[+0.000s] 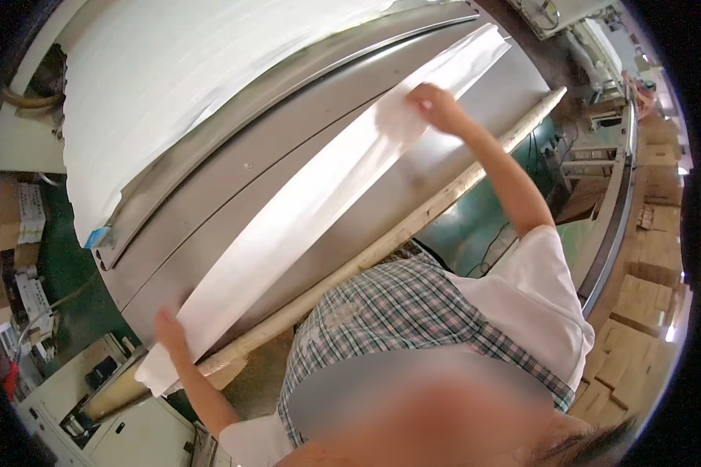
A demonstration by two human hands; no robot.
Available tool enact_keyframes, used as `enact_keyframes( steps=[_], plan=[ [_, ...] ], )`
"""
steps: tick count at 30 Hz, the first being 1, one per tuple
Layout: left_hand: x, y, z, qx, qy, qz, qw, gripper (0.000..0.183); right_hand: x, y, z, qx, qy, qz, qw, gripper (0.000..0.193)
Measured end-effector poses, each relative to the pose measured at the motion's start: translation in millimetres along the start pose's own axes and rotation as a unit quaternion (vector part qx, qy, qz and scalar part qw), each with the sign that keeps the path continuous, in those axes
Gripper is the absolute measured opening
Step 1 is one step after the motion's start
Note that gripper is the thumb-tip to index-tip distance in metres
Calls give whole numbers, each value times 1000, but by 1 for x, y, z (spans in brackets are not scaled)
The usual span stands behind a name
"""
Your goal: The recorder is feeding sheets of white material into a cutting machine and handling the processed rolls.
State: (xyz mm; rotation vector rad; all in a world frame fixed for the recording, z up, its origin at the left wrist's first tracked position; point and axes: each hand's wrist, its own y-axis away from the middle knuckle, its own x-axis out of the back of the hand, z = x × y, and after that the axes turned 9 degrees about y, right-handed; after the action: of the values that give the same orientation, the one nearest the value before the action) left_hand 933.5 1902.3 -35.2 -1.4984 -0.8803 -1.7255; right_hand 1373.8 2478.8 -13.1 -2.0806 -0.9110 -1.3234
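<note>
A long white sheet [319, 194], smooth and slightly glossy, is laid along a curved grey metal machine bed [234, 210]. Its near left end is pinched by the left hand [169, 328], fingers closed on the edge. Its far right part is pressed by the right hand [432, 105], fingers curled on the surface; whether the sheet is gripped there cannot be told. A pale wooden pole [413, 226] runs just beside the bed's near edge. A broad white roll [187, 70] lies beyond, with a small blue tag [97, 237] at its left end. Brown cardboard boxes [639, 311] are stacked at the right, and more cartons [15, 218] at the left.
</note>
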Motion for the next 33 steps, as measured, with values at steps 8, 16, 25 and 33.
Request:
enact_keyframes(
  steps=[8, 16, 25, 33],
  plan=[
    [-4, 3, 20, 27, -46, 77, 996, 36, 40, -71, 219, -131, 192, 108, 967, 30],
    [-11, 70, 141, 130, 45, 238, 961, 41, 42, -125, 314, -186, 97, -12, 978, 46],
    [-42, 129, 129, 219, 153, 236, 934, 44, 24, -109, 257, 107, 79, -177, 975, 43],
    [-45, 127, 148, 202, 69, 313, 926, 39, -14, -44, 55, 147, -169, -423, 878, 51]
  ],
)
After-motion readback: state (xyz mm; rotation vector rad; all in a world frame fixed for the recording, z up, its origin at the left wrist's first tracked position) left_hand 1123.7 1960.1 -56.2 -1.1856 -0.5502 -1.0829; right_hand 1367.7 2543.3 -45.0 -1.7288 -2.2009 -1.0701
